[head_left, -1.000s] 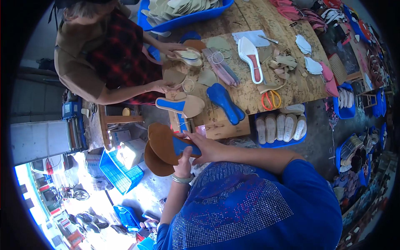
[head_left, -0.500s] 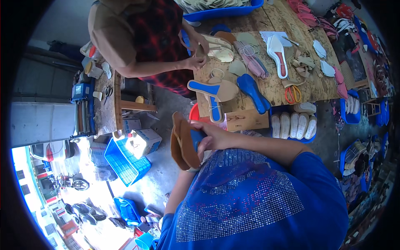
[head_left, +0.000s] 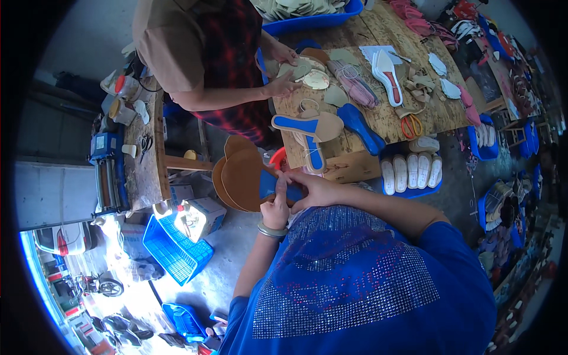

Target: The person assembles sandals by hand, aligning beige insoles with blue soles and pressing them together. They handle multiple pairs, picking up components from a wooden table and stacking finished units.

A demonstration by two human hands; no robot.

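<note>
Turned face-on since the earlier frame, brown sole pieces (head_left: 244,178) are pinched between the closed left hand (head_left: 274,210) and curled right hand (head_left: 316,190), fanned leftward beyond both, and could be spilled were that pinch eased

We are in a shoemaking workshop, as the brown insole pieces (head_left: 244,177) that we hold suggest. Blue insoles (head_left: 362,130), scraps (head_left: 419,86) and orange-handled scissors (head_left: 411,125) lie on a scuffed wooden workbench (head_left: 441,113); we see pale soles (head_left: 412,170) lined up in a blue tub (head_left: 412,193) and a roller machine (head_left: 107,168) on a side bench (head_left: 142,180).
</note>
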